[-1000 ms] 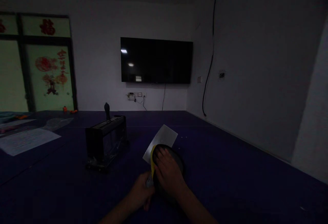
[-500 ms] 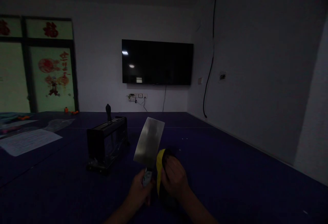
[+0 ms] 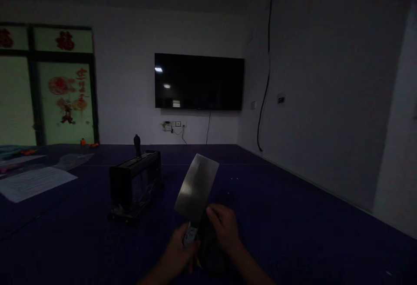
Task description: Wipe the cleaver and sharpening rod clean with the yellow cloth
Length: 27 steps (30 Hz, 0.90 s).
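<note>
My left hand is closed round the pale handle of a cleaver. The wide metal blade points up and leans to the right. Just right of the blade's lower part, my right hand is closed, thumb and finger together. Against that hand is a dark, soft-looking item, with a little yellow showing low between the hands. Its kind is lost in the dim light, and the right fingers partly cover it. Left of the cleaver stands a black box-like device with an upright knob handle and clear side.
The hands are over a dark blue table. Printed paper and a clear plastic bag lie at the left, with small orange things farther back. A wall television hangs ahead, and a cable runs down the right wall.
The cleaver has shifted slightly right and down with my left hand. The item's yellow side has turned mostly out of sight, and my right hand has dropped a little, fingers nearer the blade.
</note>
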### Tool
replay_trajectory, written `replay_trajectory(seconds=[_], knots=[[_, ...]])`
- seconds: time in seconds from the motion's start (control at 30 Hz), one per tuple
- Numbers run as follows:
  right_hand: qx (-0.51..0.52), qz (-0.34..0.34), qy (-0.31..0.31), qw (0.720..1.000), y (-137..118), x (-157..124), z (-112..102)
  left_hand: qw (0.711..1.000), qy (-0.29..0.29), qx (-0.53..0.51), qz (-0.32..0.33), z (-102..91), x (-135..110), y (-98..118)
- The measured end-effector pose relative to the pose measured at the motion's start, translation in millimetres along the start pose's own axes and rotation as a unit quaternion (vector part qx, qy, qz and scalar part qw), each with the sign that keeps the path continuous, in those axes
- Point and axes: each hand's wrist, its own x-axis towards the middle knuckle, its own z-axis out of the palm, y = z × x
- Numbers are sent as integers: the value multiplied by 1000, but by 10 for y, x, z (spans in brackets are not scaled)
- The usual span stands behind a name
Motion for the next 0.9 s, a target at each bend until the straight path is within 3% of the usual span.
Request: replay_trajectory(seconds=[0.17, 0.37, 0.5, 0.63, 0.77, 0.9], knots=[[204, 137, 0, 969, -35, 51, 96, 997, -74, 6, -28, 18, -23, -94], [277, 197, 45, 940, -33, 64, 144, 998, -66, -13, -3, -3, -8, -41], [377, 275, 120, 876, 20, 112, 109, 999, 7, 15, 46, -81, -43, 68], [453, 335, 173, 808, 55, 186, 24, 983, 84, 111, 119, -119, -86, 139], [464, 361, 183, 788, 94, 218, -11, 957, 122, 202, 166, -82, -92, 143], [471, 375, 175, 779, 115, 212, 2, 906, 136, 299, 267, -101, -82, 209]])
